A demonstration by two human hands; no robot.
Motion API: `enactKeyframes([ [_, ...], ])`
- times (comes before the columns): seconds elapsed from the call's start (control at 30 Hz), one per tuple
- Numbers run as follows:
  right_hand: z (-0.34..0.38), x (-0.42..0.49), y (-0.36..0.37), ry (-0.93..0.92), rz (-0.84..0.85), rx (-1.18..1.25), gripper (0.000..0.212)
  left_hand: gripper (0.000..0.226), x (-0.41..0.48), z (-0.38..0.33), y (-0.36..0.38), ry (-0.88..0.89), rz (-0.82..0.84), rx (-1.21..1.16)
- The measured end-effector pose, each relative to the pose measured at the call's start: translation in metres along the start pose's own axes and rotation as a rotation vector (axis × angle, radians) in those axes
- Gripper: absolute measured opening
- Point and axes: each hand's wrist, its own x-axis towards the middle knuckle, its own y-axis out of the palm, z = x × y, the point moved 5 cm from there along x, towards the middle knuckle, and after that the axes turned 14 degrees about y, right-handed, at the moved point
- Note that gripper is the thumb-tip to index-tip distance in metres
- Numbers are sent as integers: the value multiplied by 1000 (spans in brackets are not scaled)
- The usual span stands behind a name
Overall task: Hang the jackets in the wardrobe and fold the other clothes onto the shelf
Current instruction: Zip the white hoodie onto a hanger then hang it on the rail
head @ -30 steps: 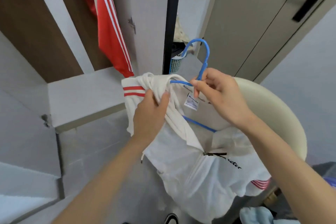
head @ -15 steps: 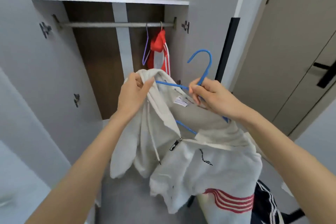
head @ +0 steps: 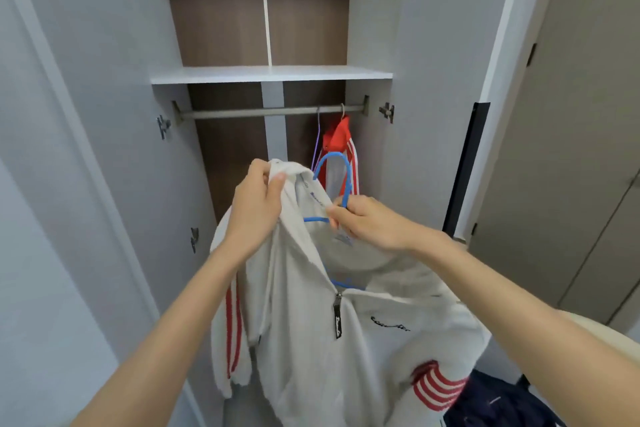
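- The left grip [head: 256, 208] is clenched on a bunch of the white jacket [head: 311, 340] at the collar and shoulder, thumb over the fabric, holding it up in front of the open wardrobe [head: 221, 10].
- The right grip [head: 374, 222] pinches the blue hanger [head: 341, 180] at the base of its hook; the hook stands upright above the fingers.
- The hanger's arms run inside the jacket's neck opening, and part of its lower bar shows just above the zip pull.
- The jacket hangs from both grips, below the rail [head: 270, 112] and apart from it, with its front partly zipped and red stripes on the sleeves.
- On the right end of the rail hang a red jacket [head: 337, 135] and a thin purple hanger [head: 317, 139].
- A white shelf [head: 270, 74] sits just above the rail.
- Dark clothing [head: 502, 402] lies at lower right.
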Motion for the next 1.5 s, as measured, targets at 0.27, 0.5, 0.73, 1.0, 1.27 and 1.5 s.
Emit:
enactKeyframes([
  [0.27,27,12,-34,-4,-369,109,38,32,9,45,-41,-141,121,69],
  [0.5,36,21,-36,6,-296,243,37,36,-6,76,-52,-362,35,-17],
  [0.73,43,38,-19,-65,-87,280,34,27,18,5,-16,392,408,521],
  [1.0,18,77,-46,-128,40,218,18,25,46,28,14,256,478,584],
  [1.27,-66,146,-78,-91,-31,7,33,21,122,62,42,221,414,764],
  [1.5,-56,205,-75,-218,75,250,22,33,180,103,70,199,336,919],
])
